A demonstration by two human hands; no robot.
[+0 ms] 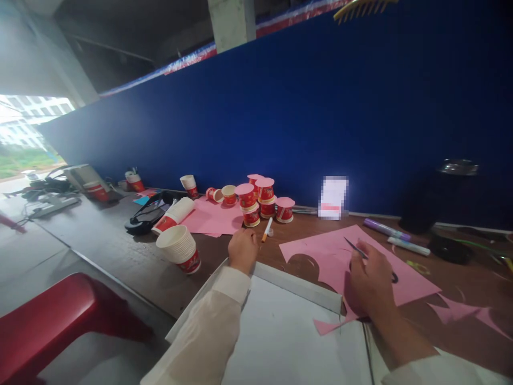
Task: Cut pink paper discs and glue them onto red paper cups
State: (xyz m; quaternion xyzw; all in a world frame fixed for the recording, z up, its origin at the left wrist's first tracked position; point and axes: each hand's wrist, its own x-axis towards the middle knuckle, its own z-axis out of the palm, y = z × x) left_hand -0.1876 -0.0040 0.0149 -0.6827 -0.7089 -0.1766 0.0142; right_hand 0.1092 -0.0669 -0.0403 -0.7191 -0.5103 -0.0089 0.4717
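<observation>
Against the blue wall, on the brown surface (132,262), small red paper cups (262,200) stand clustered, some stacked two high and capped with pink paper discs, so their contents are hidden. A stack of white-lined cups (180,247) leans nearer the edge, its top cup showing only a bare inside, and another stack (175,214) lies on its side on a pink sheet (212,218). Print on the cups is too small to read; a white card (332,198) by the wall is blurred.

The left hand (242,250) is clenched with its grip on an orange-and-white pen (266,230) that points toward the cups. The right hand (371,280) has its grip closed around scissors (356,248), blades resting on the cut pink paper (404,275). Two markers (396,238) lie beyond it. A white board (288,331) lies under both forearms, and a red stool (52,326) stands low on the left
</observation>
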